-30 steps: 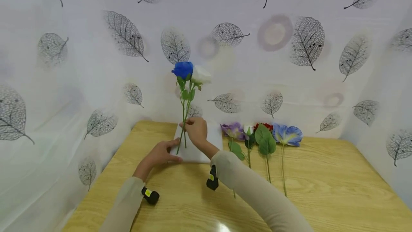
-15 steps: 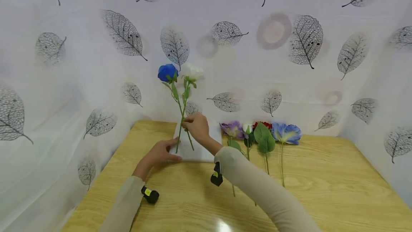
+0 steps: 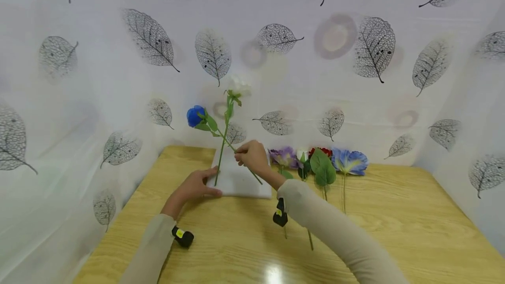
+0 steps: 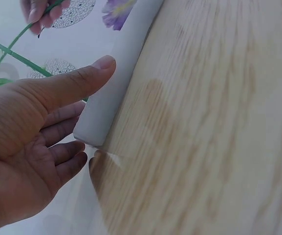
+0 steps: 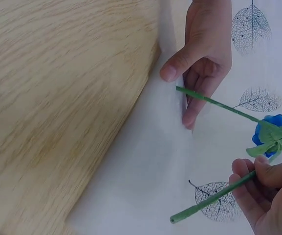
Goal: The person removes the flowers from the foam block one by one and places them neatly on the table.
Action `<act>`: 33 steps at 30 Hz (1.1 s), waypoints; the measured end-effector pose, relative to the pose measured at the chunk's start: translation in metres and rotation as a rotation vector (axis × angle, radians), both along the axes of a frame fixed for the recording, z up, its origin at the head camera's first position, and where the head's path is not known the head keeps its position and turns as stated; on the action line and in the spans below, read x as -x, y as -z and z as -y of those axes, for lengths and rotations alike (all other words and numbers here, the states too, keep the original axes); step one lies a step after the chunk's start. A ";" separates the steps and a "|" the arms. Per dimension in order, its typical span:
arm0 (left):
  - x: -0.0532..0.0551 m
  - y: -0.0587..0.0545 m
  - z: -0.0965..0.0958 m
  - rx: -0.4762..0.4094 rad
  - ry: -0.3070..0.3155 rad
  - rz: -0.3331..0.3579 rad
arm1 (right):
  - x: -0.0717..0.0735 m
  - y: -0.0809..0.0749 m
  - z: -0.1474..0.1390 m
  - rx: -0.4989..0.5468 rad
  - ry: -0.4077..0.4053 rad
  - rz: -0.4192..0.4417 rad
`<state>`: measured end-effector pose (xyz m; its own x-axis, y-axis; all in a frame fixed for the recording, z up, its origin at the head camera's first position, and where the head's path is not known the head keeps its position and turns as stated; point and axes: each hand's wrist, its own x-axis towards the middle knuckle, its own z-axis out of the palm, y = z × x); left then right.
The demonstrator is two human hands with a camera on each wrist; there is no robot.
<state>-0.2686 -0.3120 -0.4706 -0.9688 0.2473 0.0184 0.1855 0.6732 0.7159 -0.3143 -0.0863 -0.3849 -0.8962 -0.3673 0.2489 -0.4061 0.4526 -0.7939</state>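
A white foam board (image 3: 240,187) lies near the back left of the table. At its left corner, my left hand (image 3: 194,186) holds it, thumb over the front edge and fingers at the side. A white rose (image 3: 240,86) stands upright from the board near that corner, its stem leaning slightly. My right hand (image 3: 253,157) pinches the stem of a blue rose (image 3: 195,116) between thumb and fingers. This rose is tilted, bloom to the left, crossing the white rose's stem. In the right wrist view its cut stem end (image 5: 174,219) points out over the board.
To the right of the board lie a purple flower (image 3: 285,157), a small white rose (image 3: 303,155), a red flower (image 3: 322,150) and a light blue flower (image 3: 349,161). A leaf-print curtain (image 3: 300,78) hangs behind the wooden table (image 3: 394,222).
My right hand has moved right with the blue rose, whose bloom has swung left and down from upright to tilted. My left hand stays at the board's corner; the white rose leans slightly differently.
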 end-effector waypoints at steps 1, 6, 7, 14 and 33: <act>0.000 0.000 0.000 -0.001 -0.004 0.007 | 0.000 0.000 -0.004 -0.008 0.002 0.008; 0.001 -0.002 0.000 0.007 -0.008 0.010 | 0.000 -0.005 -0.023 -0.056 0.016 0.027; 0.001 -0.002 0.001 0.008 -0.008 0.013 | 0.000 -0.006 -0.027 -0.061 0.020 0.036; 0.001 -0.003 0.001 0.014 -0.007 0.030 | 0.005 -0.006 -0.060 -0.057 0.015 0.127; 0.001 -0.002 0.000 -0.007 -0.006 0.039 | 0.009 -0.011 -0.110 -0.097 0.085 0.281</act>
<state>-0.2691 -0.3120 -0.4686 -0.9703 0.2412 -0.0174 0.1533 0.6692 0.7271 -0.3231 0.0241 -0.3734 -0.9534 -0.2981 -0.0458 -0.1340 0.5549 -0.8210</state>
